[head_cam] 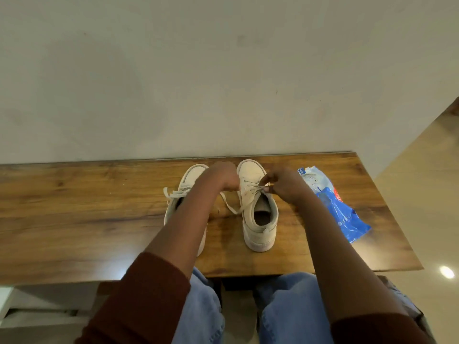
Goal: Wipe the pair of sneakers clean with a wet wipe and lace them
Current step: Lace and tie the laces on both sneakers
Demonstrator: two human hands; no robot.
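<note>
The fingers [264,182] of the right hand [285,186] are pinched together on a strand of the lace [233,208] at the top eyelets of the right sneaker [259,219]. The left hand [221,176] sits just across from it, knuckles up and fingers curled under. I can't see the fingertips, but the other run of the lace comes out from beneath that hand and loops down onto the bench [74,207], so I'd say it is gripping it.

That sneaker stands upright, toe pointing away from the person, and the lace is crossed through the lower eyelets. The left sneaker [185,192] stands beside it, partly behind the forearm. Its lace is threaded too, though the ends trail loose to the side and I can't tell if it is tied.

The blue wet-wipe packet [342,212] lies flat near the right hand, and no wipe is out. I'd judge the wiping done and the lacing near its end, with the last eyelets and the knots left to do.
</note>
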